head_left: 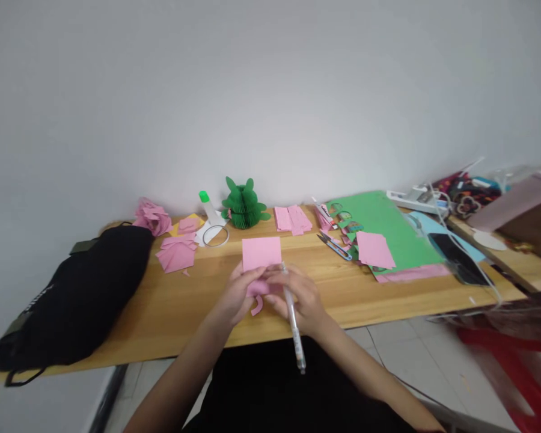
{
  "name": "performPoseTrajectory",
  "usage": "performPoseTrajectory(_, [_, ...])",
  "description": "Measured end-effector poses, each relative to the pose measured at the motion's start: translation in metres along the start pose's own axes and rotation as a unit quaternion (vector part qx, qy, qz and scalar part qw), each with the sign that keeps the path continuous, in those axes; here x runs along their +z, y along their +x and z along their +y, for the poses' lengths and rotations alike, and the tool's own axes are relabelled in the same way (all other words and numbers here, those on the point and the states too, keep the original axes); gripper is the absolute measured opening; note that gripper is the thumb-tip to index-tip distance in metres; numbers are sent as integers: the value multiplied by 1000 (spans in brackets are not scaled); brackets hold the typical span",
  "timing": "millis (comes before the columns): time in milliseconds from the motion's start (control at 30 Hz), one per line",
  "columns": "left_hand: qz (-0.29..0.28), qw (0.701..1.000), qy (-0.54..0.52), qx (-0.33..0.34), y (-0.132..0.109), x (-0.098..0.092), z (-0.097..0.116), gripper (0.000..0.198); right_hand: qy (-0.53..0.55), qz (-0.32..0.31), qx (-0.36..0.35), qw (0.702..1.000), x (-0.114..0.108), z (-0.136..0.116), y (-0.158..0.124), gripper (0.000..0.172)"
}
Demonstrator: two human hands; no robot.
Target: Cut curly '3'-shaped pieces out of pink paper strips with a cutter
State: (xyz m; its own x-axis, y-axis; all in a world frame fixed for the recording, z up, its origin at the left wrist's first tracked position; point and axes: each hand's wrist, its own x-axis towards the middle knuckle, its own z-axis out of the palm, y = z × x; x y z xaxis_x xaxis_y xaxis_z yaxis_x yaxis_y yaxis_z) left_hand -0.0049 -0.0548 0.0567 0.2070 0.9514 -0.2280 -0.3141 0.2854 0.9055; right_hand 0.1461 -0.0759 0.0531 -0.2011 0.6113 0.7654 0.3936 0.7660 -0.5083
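right hand point(303, 300): nearest the camera, just on the camera side of the pink square sheet point(261, 252). Fingers were curled in, gripping the pen, with fingertips also on the folded pink piece.
pen point(294, 325): clear barrel, ran through the right hand. One end pointed up toward the pink square sheet, the other stuck out toward the camera.
left hand point(235, 296): beside the right hand, below the pink square sheet's left corner. Fingers were bent and closed, pinching the folded pink piece.
folded pink piece point(265, 287): held between both hands, just short of the pink square sheet's near edge. Could not tell if they touched.
curled strip point(256, 308): hung from the folded pink piece on the camera side.
wooden table point(175, 313): carried everything.
pink square sheet: lay flat mid-table.
black bag point(81, 294): well left of the pink square sheet, at the table's end.
pink scraps point(178, 252): left of the pink square sheet, apart from it.
snips point(334, 245): right of the pink square sheet, near.
green sheet point(388, 222): further right of the pink square sheet, past the snips, with a second pink square point(375, 249) on it.
phone point(460, 260): well right of the pink square sheet, past the green sheet.
tape ring point(215, 236): behind-left of the pink square sheet.
glue bottle point(208, 209): behind the tape ring, green cap.
pink stack point(292, 218): behind-right of the pink square sheet.
green paper ornament point(244, 210): behind the pink square sheet, by the wall.
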Motion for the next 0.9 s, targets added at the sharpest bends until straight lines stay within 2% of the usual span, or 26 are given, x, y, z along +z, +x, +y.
performPoseTrajectory(67, [13, 1000, 2, 19, 0, -3, 11, 40, -27, 78, 55, 995, -6, 2, 17, 14])
performPoseTrajectory(133, [32, 998, 18, 58, 3, -3, 25, 38, -29, 128, 131, 983, -9, 4, 38, 18])
performPoseTrajectory(200, [46, 985, 96, 134, 7, 1, 43, 31, 25, 132, 188, 973, -10, 6, 62, 30])
performPoseTrajectory(233, [49, 968, 161, 186, 9, 3, 53, 29, 61, 127, 205, 969, -11, 7, 75, 34])
performPoseTrajectory(333, [62, 873, 336, 347, 17, 12, 79, 33, 108, 113, 210, 965, -14, 6, 109, 25])
performPoseTrajectory(433, [92, 773, 429, 458, 27, 20, 92, 43, 93, 118, 177, 973, -16, 1, 128, 16])
performPoseTrajectory(567, [168, 654, 487, 554, 43, 30, 90, 63, 98, 153, 139, 973, -11, -1, 134, 14])
performPoseTrajectory(633, [191, 617, 512, 566, 49, 33, 85, 69, 105, 160, 118, 975, -9, -1, 135, 16])
performPoseTrajectory(700, [200, 598, 540, 557, 52, 36, 82, 71, 98, 166, 107, 975, -8, -3, 136, 17])
performPoseTrajectory(800, [198, 594, 558, 544, 50, 38, 80, 72, 67, 175, 120, 975, -10, -5, 139, 13])
performPoseTrajectory(833, [183, 604, 557, 540, 47, 38, 80, 73, 61, 174, 125, 975, -11, -5, 139, 12])
performPoseTrajectory(900, [122, 649, 539, 523, 40, 36, 84, 76, 60, 177, 131, 974, -15, -4, 140, 11])
